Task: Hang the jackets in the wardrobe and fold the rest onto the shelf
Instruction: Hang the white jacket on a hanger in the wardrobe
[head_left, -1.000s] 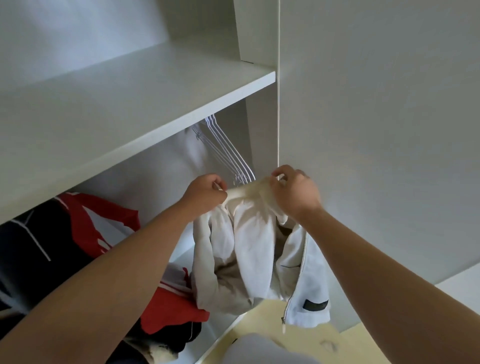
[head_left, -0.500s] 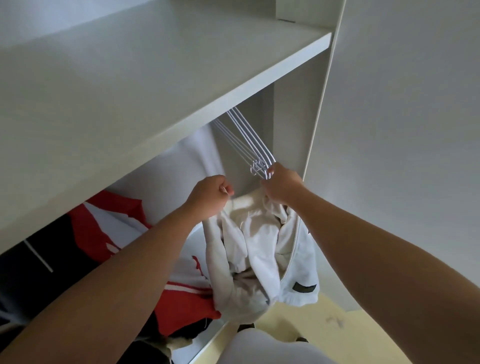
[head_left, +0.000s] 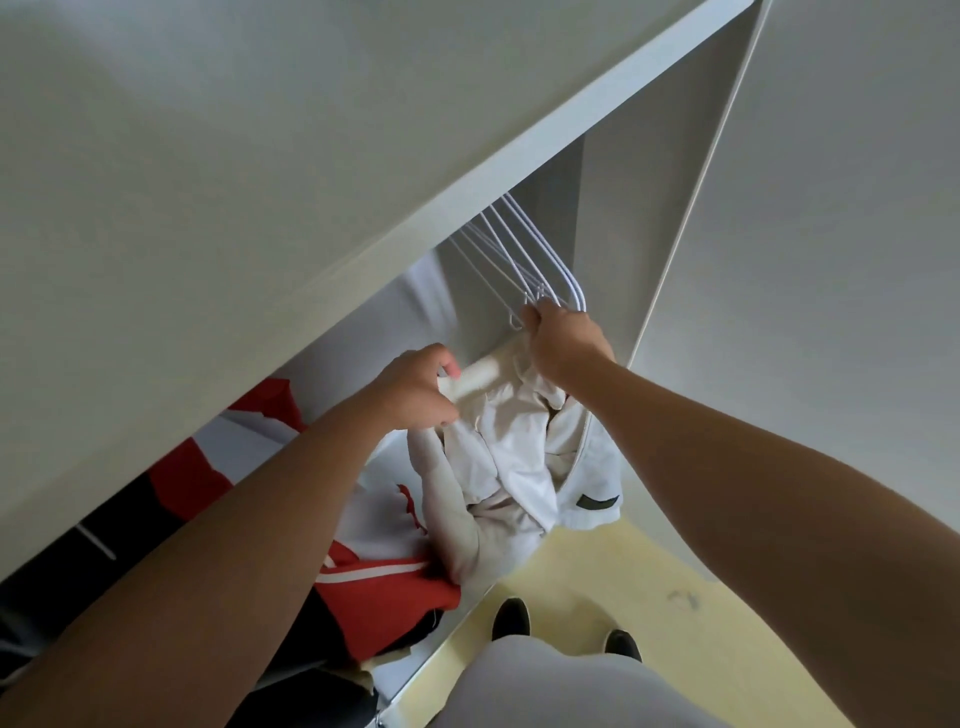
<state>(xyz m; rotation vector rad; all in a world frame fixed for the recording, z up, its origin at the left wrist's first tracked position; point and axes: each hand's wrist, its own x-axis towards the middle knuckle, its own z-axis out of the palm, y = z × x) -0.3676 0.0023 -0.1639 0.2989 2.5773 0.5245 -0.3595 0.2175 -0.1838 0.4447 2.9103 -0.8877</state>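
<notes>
A white zip jacket (head_left: 519, 457) hangs bunched in front of the wardrobe opening. My left hand (head_left: 415, 387) grips its rolled collar at the left end. My right hand (head_left: 566, 345) is higher up, at the lower ends of several white wire hangers (head_left: 519, 254) that hang under the shelf. Its fingers curl around the end of one hanger, and their tips are hidden behind the hand. The jacket's right side droops below my right wrist.
A red, white and black jacket (head_left: 374, 582) hangs inside at the left. The broad white shelf (head_left: 208, 208) is just above my hands. A white wardrobe panel (head_left: 831, 260) stands at the right. My shoes (head_left: 511, 616) are on the yellow floor (head_left: 649, 582).
My right hand has left the jacket collar and risen to the hangers, where it now holds one. My left hand keeps the collar. The view has tilted further down.
</notes>
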